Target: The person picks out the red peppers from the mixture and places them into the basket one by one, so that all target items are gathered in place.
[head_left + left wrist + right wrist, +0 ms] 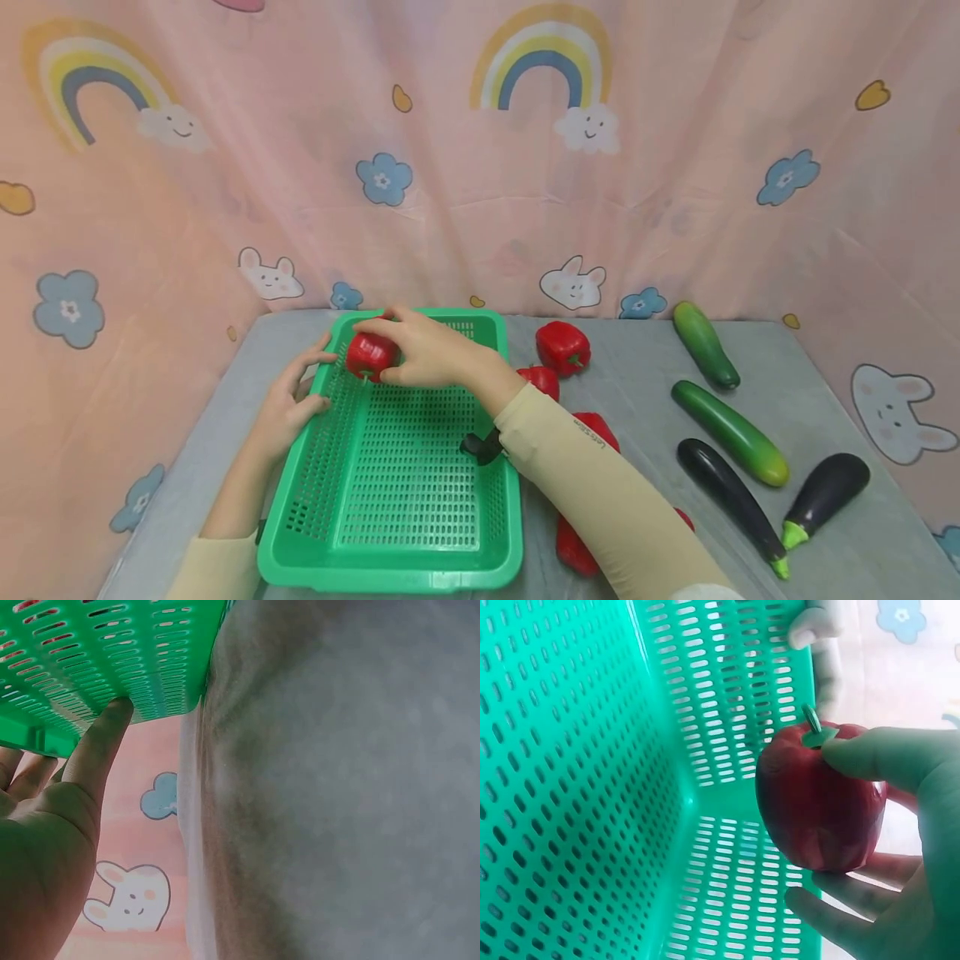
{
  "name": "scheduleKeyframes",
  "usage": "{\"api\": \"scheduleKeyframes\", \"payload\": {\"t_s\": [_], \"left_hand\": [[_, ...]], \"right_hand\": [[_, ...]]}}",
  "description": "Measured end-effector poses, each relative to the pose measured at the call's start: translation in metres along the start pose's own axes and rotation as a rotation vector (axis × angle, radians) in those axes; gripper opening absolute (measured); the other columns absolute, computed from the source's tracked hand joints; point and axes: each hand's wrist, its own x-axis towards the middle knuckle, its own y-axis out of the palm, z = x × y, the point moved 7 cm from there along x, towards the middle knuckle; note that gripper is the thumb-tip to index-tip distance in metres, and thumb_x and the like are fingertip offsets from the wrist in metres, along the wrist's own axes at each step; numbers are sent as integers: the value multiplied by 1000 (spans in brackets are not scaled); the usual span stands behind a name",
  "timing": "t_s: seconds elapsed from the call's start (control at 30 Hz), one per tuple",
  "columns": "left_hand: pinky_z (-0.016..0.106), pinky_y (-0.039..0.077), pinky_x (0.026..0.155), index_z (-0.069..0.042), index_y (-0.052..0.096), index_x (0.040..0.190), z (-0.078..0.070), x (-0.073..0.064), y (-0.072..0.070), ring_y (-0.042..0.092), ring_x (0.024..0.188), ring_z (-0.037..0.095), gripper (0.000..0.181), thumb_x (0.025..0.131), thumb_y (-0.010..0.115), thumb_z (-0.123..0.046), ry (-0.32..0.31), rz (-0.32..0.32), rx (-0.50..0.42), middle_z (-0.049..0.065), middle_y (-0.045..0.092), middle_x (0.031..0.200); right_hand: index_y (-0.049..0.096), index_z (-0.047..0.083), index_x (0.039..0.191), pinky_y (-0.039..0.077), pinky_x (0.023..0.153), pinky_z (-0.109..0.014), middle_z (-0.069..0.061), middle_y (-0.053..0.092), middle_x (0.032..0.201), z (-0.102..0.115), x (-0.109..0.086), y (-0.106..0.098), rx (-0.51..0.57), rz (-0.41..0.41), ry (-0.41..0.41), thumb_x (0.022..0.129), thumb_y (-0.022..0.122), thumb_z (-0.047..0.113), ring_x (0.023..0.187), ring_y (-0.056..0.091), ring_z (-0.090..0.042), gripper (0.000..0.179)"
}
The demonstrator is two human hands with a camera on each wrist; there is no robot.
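Note:
A red bell pepper with a green stem is in my right hand, pinched between thumb and fingers. The right wrist view shows the pepper up by the rim, over the far left corner of a green plastic basket. My left hand holds the basket's left rim. In the left wrist view one finger lies against the slotted outer wall. No other vegetables show inside the basket, though my right forearm covers part of its right side.
Right of the basket lie more red bell peppers, some partly hidden under my right sleeve. Farther right are two green cucumber-like vegetables and two dark eggplants. A patterned pink curtain hangs behind the grey-covered table.

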Motion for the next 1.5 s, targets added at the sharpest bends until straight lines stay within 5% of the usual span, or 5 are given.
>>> {"api": "scheduleKeyframes", "payload": {"t_s": [0.23, 0.47, 0.73, 1.37, 1.5], "left_hand": [[16, 42, 109, 5, 56, 144, -2, 0, 0, 26, 159, 50, 60, 86, 55, 19, 3, 6, 17, 12, 28, 179], [23, 54, 94, 8, 55, 145, -1, 1, 1, 41, 147, 60, 60, 86, 54, 18, 0, 10, -9, 13, 27, 179], [23, 55, 95, 7, 55, 145, -2, 1, 1, 42, 145, 63, 60, 86, 54, 19, -15, 3, -15, 13, 26, 179], [18, 49, 100, 9, 54, 145, -2, -1, 0, 30, 155, 57, 60, 86, 54, 20, 2, 1, 5, 16, 26, 179], [24, 57, 90, 9, 53, 145, 0, -1, 1, 43, 145, 61, 61, 86, 54, 20, -20, 3, -33, 15, 24, 180]], "right_hand": [[51, 29, 164, 57, 101, -40, -8, 49, 156, -5, 3, 7, -61, 12, -5, 97, 80, 29, 134, 53, -24, 73], [48, 30, 166, 56, 103, -41, -7, 46, 160, -14, 3, 20, -101, 52, 15, 99, 78, 30, 140, 50, -26, 73], [44, 30, 168, 54, 105, -39, -8, 44, 161, -18, 5, 32, -112, 99, 9, 100, 79, 29, 142, 48, -26, 76], [46, 30, 167, 55, 103, -38, -10, 41, 159, -19, 8, 45, -175, 142, -2, 101, 79, 30, 139, 48, -26, 75], [47, 30, 167, 54, 105, -38, -9, 42, 158, -19, 7, 45, -181, 132, -17, 101, 80, 30, 139, 48, -26, 74]]}}
